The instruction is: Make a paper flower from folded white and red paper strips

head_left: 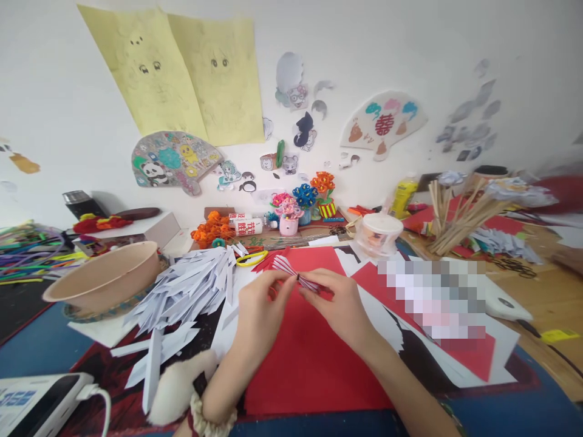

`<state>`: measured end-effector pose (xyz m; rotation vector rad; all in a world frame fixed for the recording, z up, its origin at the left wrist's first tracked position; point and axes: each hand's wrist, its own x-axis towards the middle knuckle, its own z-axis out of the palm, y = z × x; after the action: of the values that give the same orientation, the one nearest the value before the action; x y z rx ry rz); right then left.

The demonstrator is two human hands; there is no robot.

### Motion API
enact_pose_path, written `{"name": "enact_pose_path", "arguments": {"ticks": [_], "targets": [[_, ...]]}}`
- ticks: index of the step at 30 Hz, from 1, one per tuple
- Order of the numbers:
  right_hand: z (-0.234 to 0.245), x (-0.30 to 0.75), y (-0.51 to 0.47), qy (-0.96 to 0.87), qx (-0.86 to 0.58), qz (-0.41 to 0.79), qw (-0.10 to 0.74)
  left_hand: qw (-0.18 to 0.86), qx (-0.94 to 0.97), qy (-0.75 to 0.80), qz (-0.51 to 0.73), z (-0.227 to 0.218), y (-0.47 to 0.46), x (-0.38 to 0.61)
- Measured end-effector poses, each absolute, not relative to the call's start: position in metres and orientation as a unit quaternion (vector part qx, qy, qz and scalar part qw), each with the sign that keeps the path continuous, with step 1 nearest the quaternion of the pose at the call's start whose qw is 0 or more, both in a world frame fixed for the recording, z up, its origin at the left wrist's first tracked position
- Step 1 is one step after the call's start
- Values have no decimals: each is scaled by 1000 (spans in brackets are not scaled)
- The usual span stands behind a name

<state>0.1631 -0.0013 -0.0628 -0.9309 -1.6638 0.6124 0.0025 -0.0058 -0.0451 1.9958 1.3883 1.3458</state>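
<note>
Both hands meet over the red paper sheets (314, 364) in the middle of the table. Between them is a pleated strip of white paper (284, 264) with darker edges, bound at its middle by a small black tie. My left hand (266, 303) pinches it near the tie from the left. On the other side, my right hand (337, 297) grips the right end of the pleats with thumb and fingers. The left end fans out above my left fingertips; part of the right end is hidden by my fingers.
Folded white paper pieces (186, 285) lie heaped on the left, beside a beige basin (109, 270). A yellow ring (252, 259), craft flower pots (288, 224) and a plastic tub (379, 233) stand behind. Wooden sticks (449, 221) are at right, a white device (40, 403) at front left.
</note>
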Motion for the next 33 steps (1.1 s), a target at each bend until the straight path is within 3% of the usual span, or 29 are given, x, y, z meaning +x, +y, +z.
{"name": "enact_pose_path", "arguments": {"ticks": [1,3,11,20,24,28,33], "targets": [[-64,164,0,-694,-404,267,533,270,651,521,481,-44,-3,1],[-66,166,2,-684,-417,294,522,330,620,527,479,-43,2,-3],[-63,172,3,-633,-373,425,529,388,598,475,516,-38,4,-11],[-46,176,0,-652,-358,380,550,93,777,437,443,-8,-2,-33],[-24,179,-2,-725,-342,307,513,70,851,365,372,11,-7,-45],[-14,171,8,-732,-334,268,530,19,853,352,386,12,-3,-53],[-20,155,37,-687,-342,331,549,-53,836,357,415,-3,9,-58]]}}
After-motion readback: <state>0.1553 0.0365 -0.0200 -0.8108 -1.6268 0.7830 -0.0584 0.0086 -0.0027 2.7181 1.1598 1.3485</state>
